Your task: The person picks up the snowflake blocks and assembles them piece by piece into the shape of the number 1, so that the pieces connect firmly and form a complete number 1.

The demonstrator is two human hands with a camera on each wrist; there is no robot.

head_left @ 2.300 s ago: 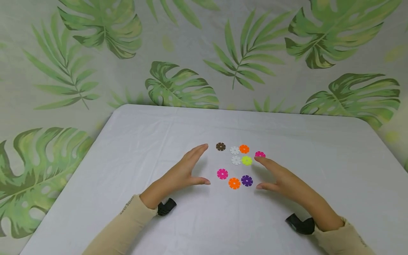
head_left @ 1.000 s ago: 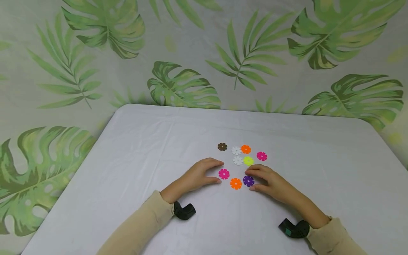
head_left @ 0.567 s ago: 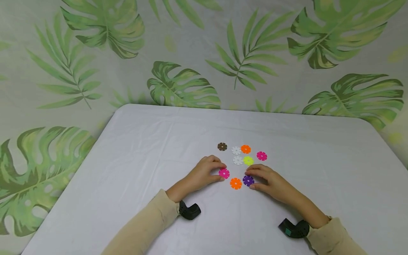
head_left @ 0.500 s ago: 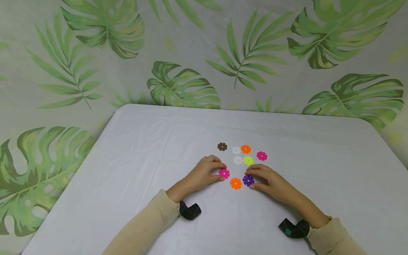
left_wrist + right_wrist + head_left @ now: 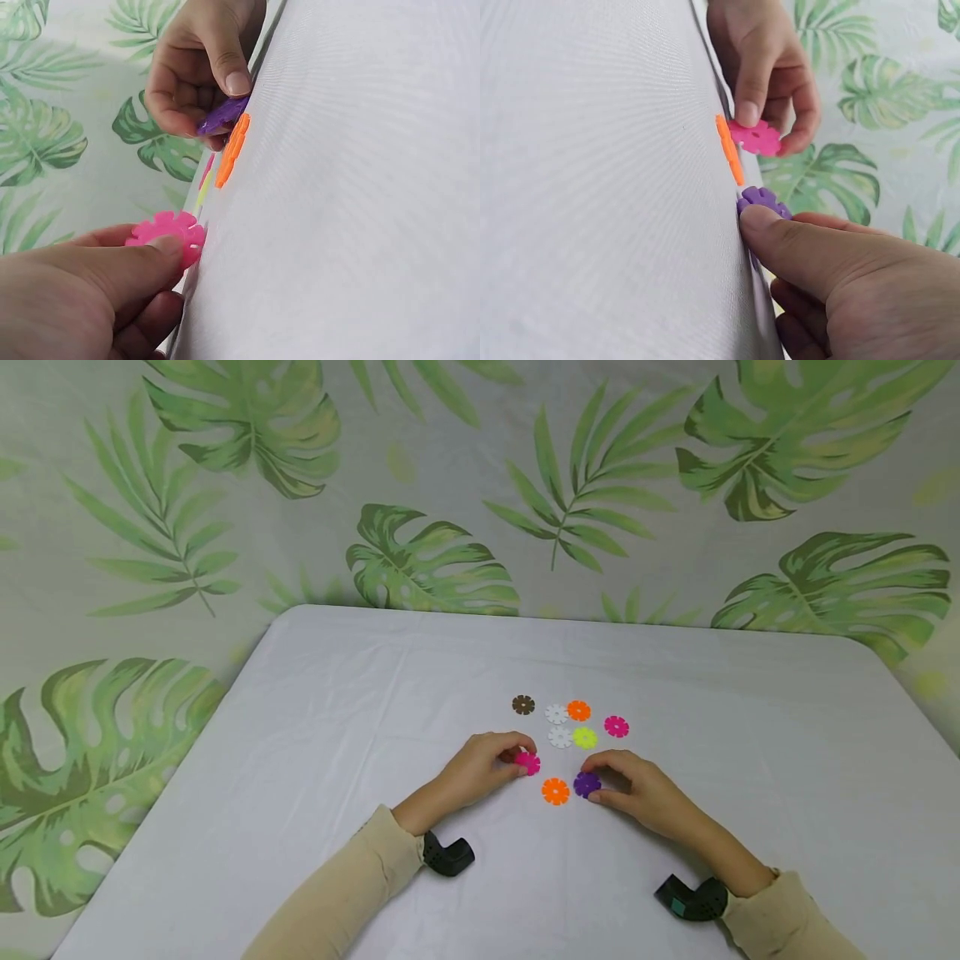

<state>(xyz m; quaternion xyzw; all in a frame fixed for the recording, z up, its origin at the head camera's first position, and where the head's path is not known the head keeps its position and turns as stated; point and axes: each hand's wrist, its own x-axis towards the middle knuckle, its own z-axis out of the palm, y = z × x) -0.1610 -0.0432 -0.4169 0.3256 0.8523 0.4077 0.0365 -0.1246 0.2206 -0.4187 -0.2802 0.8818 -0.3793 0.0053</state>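
Observation:
My left hand (image 5: pixel 476 768) pinches a pink notched plastic disc (image 5: pixel 529 764) between thumb and fingers. In the left wrist view that pink disc (image 5: pixel 174 229) is tilted up off the tabletop, the thumb across its face. My right hand (image 5: pixel 641 785) pinches a purple notched disc (image 5: pixel 587 785) by its edge. The right wrist view shows the purple disc (image 5: pixel 761 201) tilted, its lower part hidden behind the thumb. Between the two hands an orange notched disc (image 5: pixel 556 792) lies flat on the table.
Beyond the hands lie a brown disc (image 5: pixel 523 705), two white discs (image 5: pixel 559 737), another orange disc (image 5: pixel 578 711), a yellow-green disc (image 5: pixel 585 737) and a second pink disc (image 5: pixel 617 727). A white cloth covers the table (image 5: pixel 337 693); a leaf-patterned sheet (image 5: pixel 435 485) hangs behind.
Both hands came in from wider apart. The left took hold of the pink disc and tilted it up; the right took hold of the purple disc and tilted it slightly.

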